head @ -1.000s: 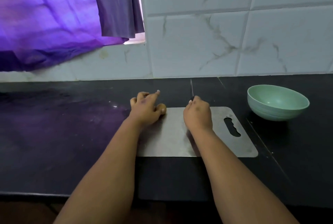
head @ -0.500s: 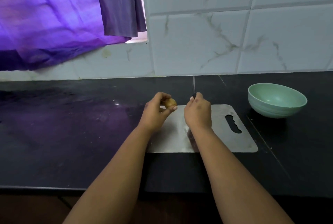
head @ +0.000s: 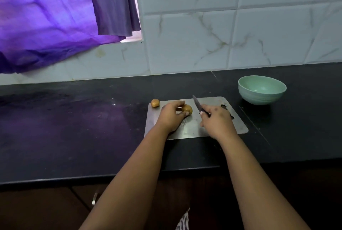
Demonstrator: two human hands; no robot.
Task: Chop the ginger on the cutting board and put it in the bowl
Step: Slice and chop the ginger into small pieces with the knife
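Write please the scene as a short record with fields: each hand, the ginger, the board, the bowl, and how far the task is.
left hand: left hand holds a ginger piece down on the cutting board
right hand: right hand grips the knife, blade raised beside the held piece, tip pointing away
second ginger piece: second ginger piece at the board's far left corner, untouched
bowl: green bowl on the counter right of the board; no ginger visible inside
task stage: no chopped bits visible; cutting not yet done
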